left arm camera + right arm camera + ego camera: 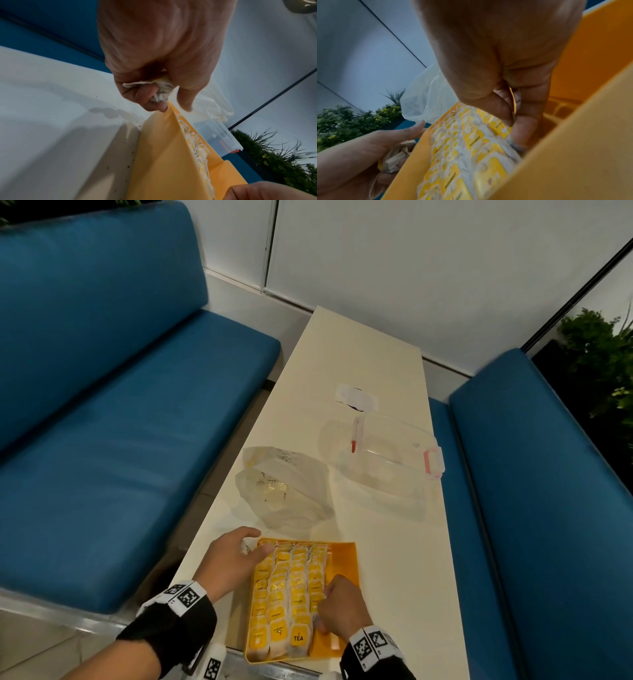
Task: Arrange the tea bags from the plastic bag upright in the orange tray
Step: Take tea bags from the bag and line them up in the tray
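On the bench (359,364), the orange tray (346,563) sat at the near edge, long axis running away from the person, four rows of tea bags (291,587) already stood upright with yellow tags up. Filling was judged nearly done: only the right-hand strip was left bare. A crumpled tea bag (161,88) was clamped in the left hand (233,563) at the tray's far-left corner; a tag in the rightmost row was pinched by the right hand (339,607). Next, the held bag would need straightening and seating upright. The plastic bag (284,491) lay just beyond the tray.
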Motion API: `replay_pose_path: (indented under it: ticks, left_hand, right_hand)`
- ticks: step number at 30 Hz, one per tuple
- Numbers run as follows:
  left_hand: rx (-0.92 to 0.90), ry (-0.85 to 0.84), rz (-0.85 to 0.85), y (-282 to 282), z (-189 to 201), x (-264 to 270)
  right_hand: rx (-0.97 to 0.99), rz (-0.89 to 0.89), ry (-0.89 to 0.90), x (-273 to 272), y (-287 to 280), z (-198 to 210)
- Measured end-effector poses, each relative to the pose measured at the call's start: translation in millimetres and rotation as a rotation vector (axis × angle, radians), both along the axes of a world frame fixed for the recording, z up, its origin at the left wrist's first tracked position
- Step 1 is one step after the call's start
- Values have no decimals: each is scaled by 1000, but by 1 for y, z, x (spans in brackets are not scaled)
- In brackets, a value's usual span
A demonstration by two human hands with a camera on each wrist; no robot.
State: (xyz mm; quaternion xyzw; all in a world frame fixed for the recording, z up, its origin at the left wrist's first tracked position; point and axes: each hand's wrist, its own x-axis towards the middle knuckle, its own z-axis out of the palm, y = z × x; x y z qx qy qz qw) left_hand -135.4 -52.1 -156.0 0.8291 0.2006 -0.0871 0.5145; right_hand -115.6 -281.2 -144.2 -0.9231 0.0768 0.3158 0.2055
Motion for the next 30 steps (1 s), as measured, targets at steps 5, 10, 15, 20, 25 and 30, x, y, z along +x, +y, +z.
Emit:
replay_pose_path:
  ticks: [5, 10, 15, 20, 25, 30]
  left_hand:
    - [-669, 62, 105, 1, 33, 1]
    - [-1024, 175, 74, -16, 55, 7]
    - [-1051, 170, 69, -29, 60, 14]
    - [-1020, 192, 45, -32, 57, 17]
    - [-961, 186, 1, -37, 57, 19]
    - [-945, 159, -22, -36, 57, 23]
  right_hand:
    - [187, 32, -231, 7, 4, 27]
    - [495, 137, -305, 15, 26, 67]
    - [537, 188, -367, 12, 33, 77]
    - [541, 167, -374, 13, 33, 77]
    - [512, 120, -352, 17, 37, 72]
    - [552, 30, -373, 23, 37, 70]
